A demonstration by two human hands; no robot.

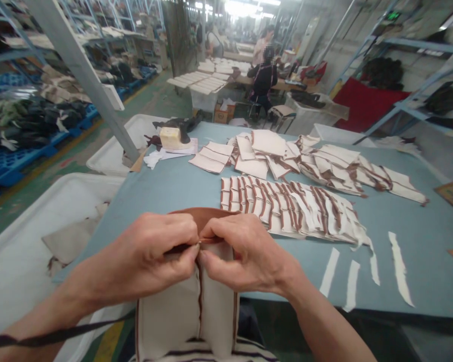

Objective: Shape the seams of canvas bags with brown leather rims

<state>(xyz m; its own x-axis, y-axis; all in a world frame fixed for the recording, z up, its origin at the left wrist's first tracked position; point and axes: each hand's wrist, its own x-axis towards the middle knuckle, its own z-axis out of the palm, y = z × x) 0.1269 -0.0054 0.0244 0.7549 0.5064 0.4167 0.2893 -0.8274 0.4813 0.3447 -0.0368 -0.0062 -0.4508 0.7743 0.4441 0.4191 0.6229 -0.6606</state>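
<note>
A cream fabric piece with brown edging (169, 322) hangs in front of me, with a brown seam running down its middle. My left hand (156, 251) pinches its upper edge just left of that seam. Close beside it, my right hand (245, 256) pinches the same edge on the other side, thumbs almost meeting. A tan-brown strip (207, 218) curves behind my fingers at the top of the piece. What lies right between the fingertips is too small to make out.
Overlapping rows of cream pieces with brown trim (264, 201) lie on the blue-grey table (166, 186). Behind them is a loose heap of cream pieces (264, 146). White strips (400, 271) lie to the right. White bins (26, 231) stand left; a seated person (263, 80) is further back.
</note>
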